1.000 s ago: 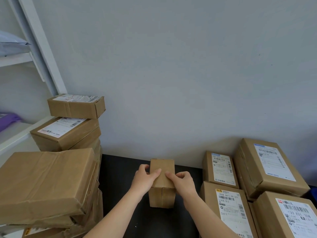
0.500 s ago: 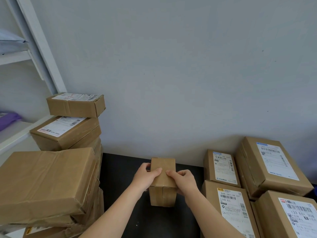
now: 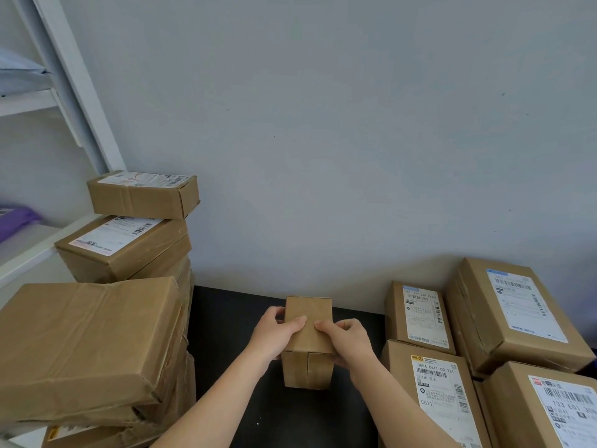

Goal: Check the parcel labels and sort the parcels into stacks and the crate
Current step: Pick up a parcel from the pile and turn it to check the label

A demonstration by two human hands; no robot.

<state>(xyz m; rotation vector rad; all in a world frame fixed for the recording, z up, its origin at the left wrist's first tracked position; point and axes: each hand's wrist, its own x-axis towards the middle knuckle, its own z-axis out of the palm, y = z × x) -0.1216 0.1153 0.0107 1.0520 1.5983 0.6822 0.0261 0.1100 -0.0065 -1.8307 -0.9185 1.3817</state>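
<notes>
Two hands of yours hold one small brown cardboard box [image 3: 308, 371] at the middle of the black tabletop [image 3: 226, 334], a little out from the grey wall [image 3: 323, 124]. Your left hand [image 3: 273, 336] grips its left side and your right hand [image 3: 349, 342] its right side. The fingers [image 3: 347, 324] curl round the box's edges, and both thumbs press on its top face, tips nearly meeting. I cannot tell whether the box rests on the tabletop or sits just off it. The faces turned to you are plain cardboard, with a seam down the front. To your left rises a stack of parcels: a large wrinkled parcel [image 3: 87, 344] nearest you, and behind it a labelled parcel [image 3: 122, 247] with a smaller labelled parcel [image 3: 142, 197] on top. To your right four labelled parcels [image 3: 517, 312] lie close together, and the C611 parcel [image 3: 442, 396] is just beside your right forearm. A white shelf frame [image 3: 77, 92] stands at far left.
</notes>
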